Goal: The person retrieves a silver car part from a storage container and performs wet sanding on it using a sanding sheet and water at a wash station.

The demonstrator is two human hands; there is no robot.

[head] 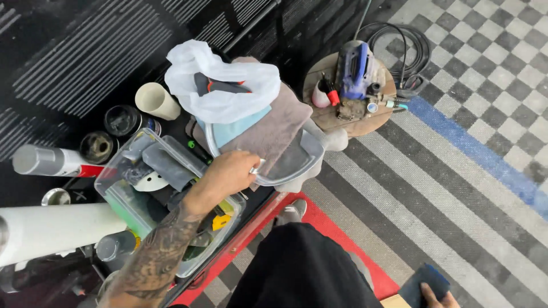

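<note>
So the left hand is clamped on the near rim of a clear plastic tub, fingers curled over the edge, thumb side hidden underneath. The tub sits tilted up on the black desk, next to a bigger clear bin full of sanding bits.

It's stuffed with a grey-brown towel, a light blue cloth and a white plastic bag, so I'd guess it's light but top-heavy and floppy on top. Thin clear plastic like that flexes and gets slippery, and a one-sided rim grip will probably let it twist. Better hold looks like the rim near a corner, or a hand under the base.

Right hand is low by the frame edge, closed around a dark blue pad, well apart from the tub.
</note>
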